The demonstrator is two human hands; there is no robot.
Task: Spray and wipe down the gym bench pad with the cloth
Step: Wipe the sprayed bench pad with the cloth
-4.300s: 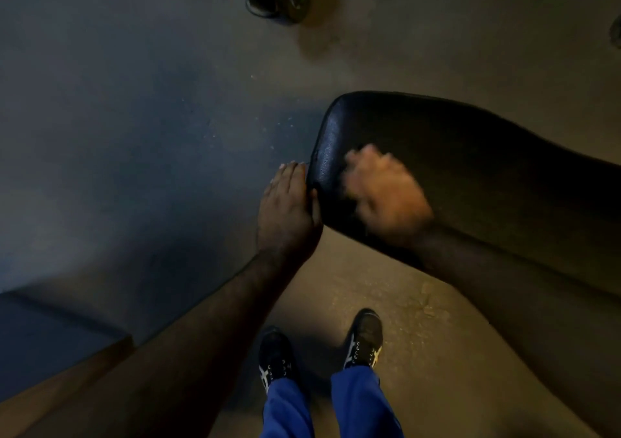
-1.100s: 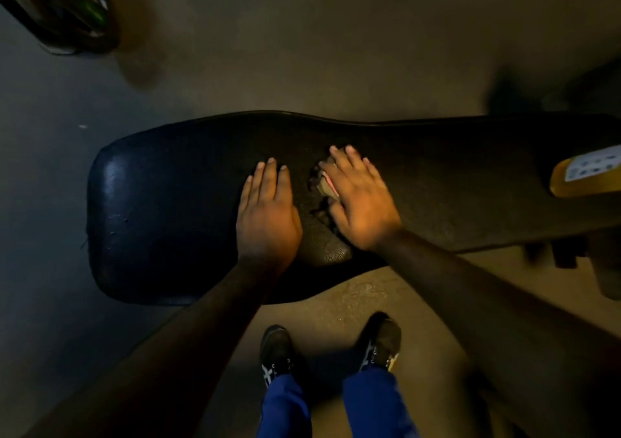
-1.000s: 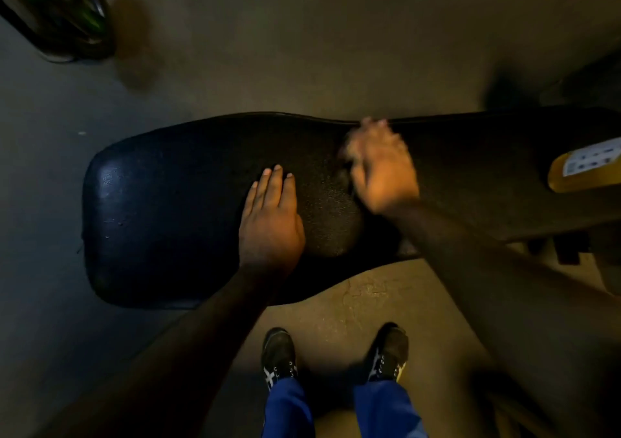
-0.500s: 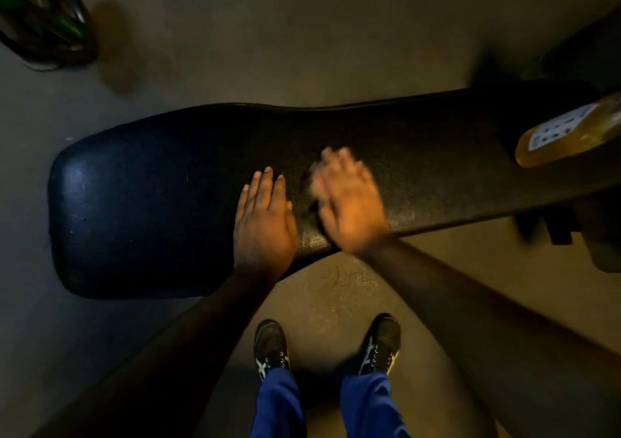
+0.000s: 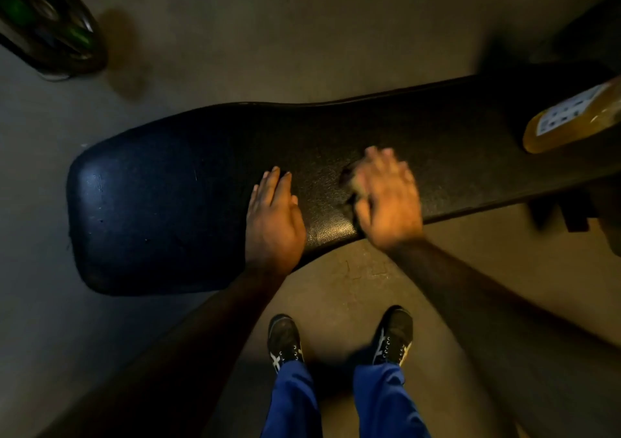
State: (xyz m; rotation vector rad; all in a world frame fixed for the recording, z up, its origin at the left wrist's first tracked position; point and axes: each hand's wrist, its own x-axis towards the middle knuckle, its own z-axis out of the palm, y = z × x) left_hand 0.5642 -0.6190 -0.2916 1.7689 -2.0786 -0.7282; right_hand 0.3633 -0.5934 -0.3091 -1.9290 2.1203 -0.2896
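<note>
Blue trousers (image 5: 339,400) and dark shoes (image 5: 285,338) stand nearest. Beyond them the left hand (image 5: 274,222) lies flat, fingers spread, on the black bench pad (image 5: 161,209); the right hand (image 5: 386,197), blurred, presses a dark cloth (image 5: 349,182) flat there. Farther right lies a yellow bottle (image 5: 571,120).

We see the long black bench pad (image 5: 208,182) covered in pebbled, leather-like vinyl, with a dull sheen at its 9 o'clock end and near edge. The amber translucent plastic bottle (image 5: 571,125) at 3 o'clock looks glossy, with a white paper label. The grey-brown concrete floor (image 5: 336,34) looks matt and scuffed.
</note>
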